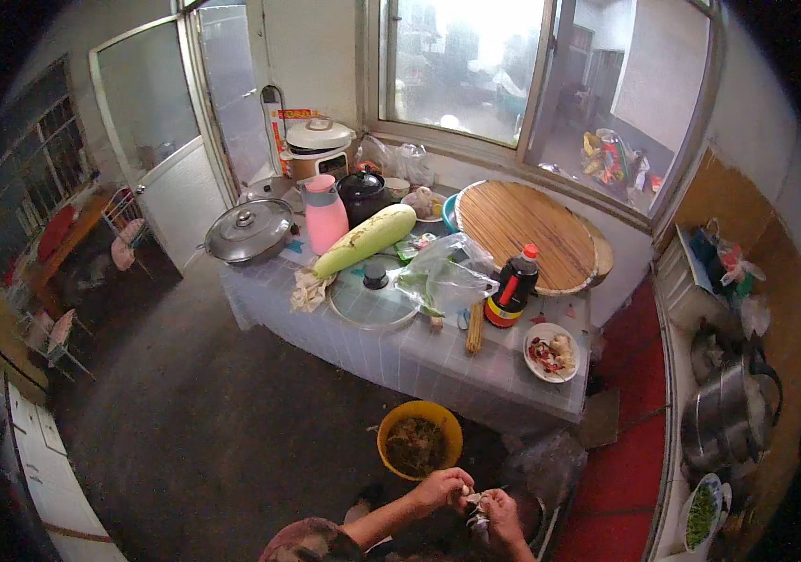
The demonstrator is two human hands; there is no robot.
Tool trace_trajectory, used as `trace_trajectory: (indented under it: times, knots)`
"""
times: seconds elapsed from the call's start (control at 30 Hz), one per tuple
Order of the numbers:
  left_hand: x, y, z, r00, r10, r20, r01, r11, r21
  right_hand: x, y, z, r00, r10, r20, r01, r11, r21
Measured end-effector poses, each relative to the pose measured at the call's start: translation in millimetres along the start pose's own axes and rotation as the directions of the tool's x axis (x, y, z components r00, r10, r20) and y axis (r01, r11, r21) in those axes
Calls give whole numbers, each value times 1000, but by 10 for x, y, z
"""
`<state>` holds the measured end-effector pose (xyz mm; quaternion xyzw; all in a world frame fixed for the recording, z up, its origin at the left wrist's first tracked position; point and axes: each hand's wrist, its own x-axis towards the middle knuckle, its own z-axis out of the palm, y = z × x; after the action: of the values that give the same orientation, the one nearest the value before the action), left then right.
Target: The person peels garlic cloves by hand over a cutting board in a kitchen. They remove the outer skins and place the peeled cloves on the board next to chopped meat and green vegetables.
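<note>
My left hand (444, 487) pinches a small pale piece that looks like a garlic clove (465, 489). Close beside it, my right hand (502, 516) grips whitish, papery garlic skin (476, 507) with strands hanging below the fingers. Whether a whole bulb is inside that grip is too small to tell. Both hands are held low, just past the near side of a yellow bucket (455, 414) on the floor. Brownish plant scraps (416, 446) fill the lower part of the bucket.
Beyond the bucket stands a cloth-covered table (400, 358). It bears a plate of ginger and dried chillies (551, 353), a dark sauce bottle (511, 288), a long pale-green gourd (365, 240) and a glass lid (372, 298). To the right, a steel pot (723, 418) rests on a counter.
</note>
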<state>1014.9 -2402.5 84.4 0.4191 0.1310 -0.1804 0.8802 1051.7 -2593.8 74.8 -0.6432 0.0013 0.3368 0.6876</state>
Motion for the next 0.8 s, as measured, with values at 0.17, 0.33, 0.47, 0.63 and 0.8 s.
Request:
trace_trajectory:
  times: [0.17, 0.33, 0.47, 0.63, 0.8]
  knots:
    - [130, 360, -783, 992, -29, -123, 7, 985, -173, 433, 30, 331, 990, 87, -114, -96, 993, -67]
    - [61, 648, -1422, 968, -8, -250, -16, 996, -91, 1062, -67, 822, 984, 27, -176, -83, 944, -320]
    - [31, 691, -1645, 958, -21, -285, 7, 999, -50, 1629, 249, 862, 983, -136, -121, 3, 677, -736]
    - [-17, 777, -1786, 967, -55, -250, 47, 998, -39, 1981, 362, 976, 946, -321, -48, 116, 471, -874]
    - [-64, 900, -1770, 978, -51, -203, 22, 989, -146, 1845, -90, 1348, 953, -276, -126, -38, 302, -953]
